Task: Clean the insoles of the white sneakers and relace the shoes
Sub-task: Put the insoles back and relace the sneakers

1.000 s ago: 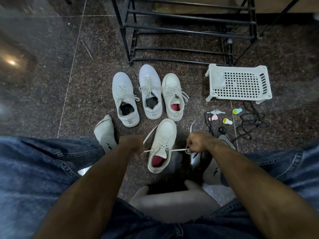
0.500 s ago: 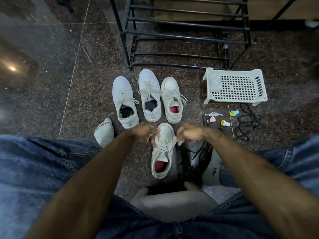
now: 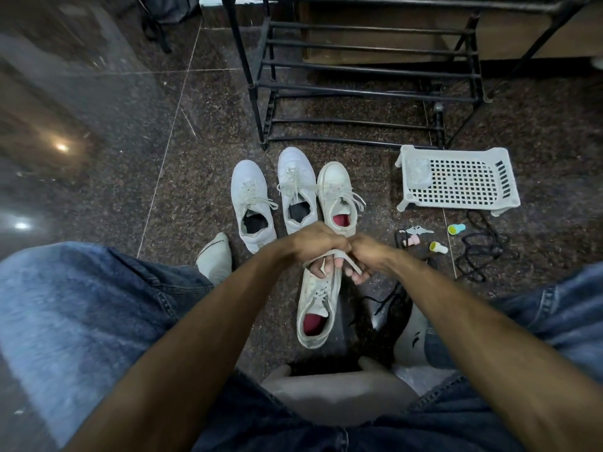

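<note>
**Both hands on the lace above the near sneaker**

The left hand (image 3: 315,244) and the right hand (image 3: 367,252) meet knuckle to knuckle over the toe of a white low-top sneaker with a red insole (image 3: 318,305). The sneaker lies on the dark speckled stone floor (image 3: 195,197) between the person's knees. Each grip is clamped on a flat white shoelace (image 3: 332,254) that loops between the curled fingers.

Further out on the floor, three more white laced sneakers (image 3: 295,194) stand side by side just before a black metal shoe rack (image 3: 359,86). Two have dark insoles and one has a red one. To their right sits a white perforated plastic basket (image 3: 456,181). Near it lie small coloured caps (image 3: 456,229) and a tangle of black laces (image 3: 483,252).
</note>
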Available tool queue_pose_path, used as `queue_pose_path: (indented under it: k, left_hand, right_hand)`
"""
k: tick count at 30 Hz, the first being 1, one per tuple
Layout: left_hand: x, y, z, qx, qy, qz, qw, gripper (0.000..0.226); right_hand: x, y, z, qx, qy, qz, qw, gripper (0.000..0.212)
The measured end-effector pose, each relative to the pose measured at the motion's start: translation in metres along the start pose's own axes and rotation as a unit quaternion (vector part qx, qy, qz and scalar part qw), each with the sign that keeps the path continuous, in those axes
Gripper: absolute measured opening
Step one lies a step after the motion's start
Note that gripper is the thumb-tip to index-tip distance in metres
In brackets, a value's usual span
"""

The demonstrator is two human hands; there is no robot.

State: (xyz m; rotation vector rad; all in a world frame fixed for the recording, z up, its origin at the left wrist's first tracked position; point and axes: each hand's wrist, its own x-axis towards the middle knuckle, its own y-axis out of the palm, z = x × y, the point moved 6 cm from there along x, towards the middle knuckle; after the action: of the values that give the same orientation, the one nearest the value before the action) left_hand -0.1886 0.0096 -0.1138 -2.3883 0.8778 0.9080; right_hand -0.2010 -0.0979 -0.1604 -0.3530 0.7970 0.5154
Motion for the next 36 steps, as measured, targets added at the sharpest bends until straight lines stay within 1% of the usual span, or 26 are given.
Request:
queue_pose_path:
  k: [3,4,6,8,9,10,11,14,15,16,18,19,21,22,23,24,25,26,27,29,30,31,32,34,35,36]
  left_hand:
    - [-0.007,0.001,-0.019,0.091,0.041,0.036,0.994,0.036]
    - [-0.008,0.001,-0.024,0.096,0.051,0.044,0.993,0.038]
    - [-0.010,0.001,-0.031,0.079,0.067,0.052,0.993,0.038]
    - [-0.010,0.000,-0.038,0.074,0.085,0.048,0.992,0.037]
    - [-0.010,-0.002,-0.042,0.079,0.094,0.042,0.992,0.038]
    - [-0.011,-0.003,-0.045,0.084,0.101,0.038,0.991,0.039]
    - [-0.012,-0.004,-0.048,0.081,0.109,0.035,0.990,0.040]
    - [-0.016,-0.010,-0.060,0.046,0.154,0.005,0.987,0.041]
    - [-0.017,-0.012,-0.063,0.037,0.172,-0.006,0.984,0.042]
    - [-0.019,-0.014,-0.067,0.028,0.186,-0.011,0.982,0.043]
    - [-0.023,-0.021,-0.072,-0.017,0.198,-0.026,0.980,0.046]
    - [-0.023,-0.026,-0.073,-0.054,0.195,-0.049,0.978,0.047]
    - [-0.021,-0.041,-0.073,-0.142,0.177,-0.124,0.966,0.043]
    - [-0.020,-0.048,-0.070,-0.181,0.166,-0.160,0.956,0.039]
    - [-0.017,-0.054,-0.066,-0.215,0.155,-0.185,0.946,0.035]
    - [-0.015,-0.059,-0.060,-0.236,0.144,-0.204,0.939,0.031]
    - [-0.013,-0.063,-0.052,-0.237,0.130,-0.221,0.937,0.027]
    - [-0.009,-0.066,-0.042,-0.219,0.117,-0.244,0.937,0.022]
    - [-0.006,-0.068,-0.031,-0.183,0.108,-0.268,0.940,0.018]
    - [0.000,-0.068,-0.011,-0.073,0.088,-0.308,0.944,0.018]
    - [0.002,-0.067,-0.002,-0.024,0.070,-0.314,0.947,0.016]
    - [0.006,-0.063,0.007,0.017,0.048,-0.298,0.953,0.011]
    - [0.008,-0.054,0.013,0.047,0.023,-0.255,0.966,0.010]
    - [0.013,-0.025,0.029,0.066,-0.062,-0.107,0.990,0.015]
    - [0.013,-0.010,0.034,0.061,-0.095,-0.042,0.993,0.020]
    - [0.016,0.000,0.038,0.055,-0.104,-0.003,0.993,0.030]
  right_hand:
    - [-0.006,0.014,-0.004,-0.052,0.053,0.068,0.995,0.030]
    - [-0.007,0.015,-0.005,-0.068,0.069,0.085,0.992,0.026]
    - [-0.009,0.015,-0.006,-0.083,0.093,0.127,0.984,0.032]
    - [-0.011,0.012,-0.006,-0.075,0.097,0.171,0.978,0.037]
    - [-0.015,0.010,-0.002,-0.061,0.093,0.180,0.977,0.033]
    - [-0.015,0.006,0.002,-0.041,0.085,0.173,0.980,0.026]
    - [-0.014,0.000,0.006,-0.018,0.070,0.148,0.986,0.023]
    - [-0.001,-0.030,0.012,0.030,0.001,0.029,0.999,0.022]
    - [0.002,-0.039,0.011,0.040,-0.017,0.003,0.999,0.019]
    - [0.003,-0.044,0.012,0.043,-0.031,-0.004,0.999,0.018]
    - [0.000,-0.043,0.013,0.038,-0.048,0.027,0.998,0.020]
    - [-0.004,-0.038,0.017,0.042,-0.058,0.053,0.996,0.021]
    - [-0.010,-0.027,0.023,0.060,-0.084,0.099,0.990,0.036]
    - [-0.012,-0.023,0.026,0.063,-0.096,0.109,0.987,0.041]
    - [-0.012,-0.021,0.028,0.060,-0.106,0.111,0.986,0.037]
    - [-0.010,-0.019,0.028,0.060,-0.112,0.106,0.986,0.028]
    - [-0.009,-0.020,0.028,0.065,-0.118,0.096,0.986,0.022]
    - [-0.006,-0.021,0.027,0.073,-0.121,0.080,0.987,0.022]
    - [-0.003,-0.024,0.025,0.081,-0.124,0.060,0.987,0.023]
    - [0.001,-0.029,0.020,0.096,-0.120,0.023,0.988,0.022]
    - [0.003,-0.031,0.018,0.098,-0.117,0.003,0.988,0.022]
    - [0.003,-0.032,0.017,0.099,-0.114,-0.016,0.988,0.021]
    - [0.003,-0.034,0.015,0.102,-0.111,-0.033,0.988,0.022]
    - [0.005,-0.035,0.010,0.112,-0.098,-0.057,0.987,0.023]
    - [0.005,-0.035,0.009,0.116,-0.088,-0.064,0.987,0.024]
    - [0.005,-0.034,0.008,0.119,-0.079,-0.067,0.988,0.026]
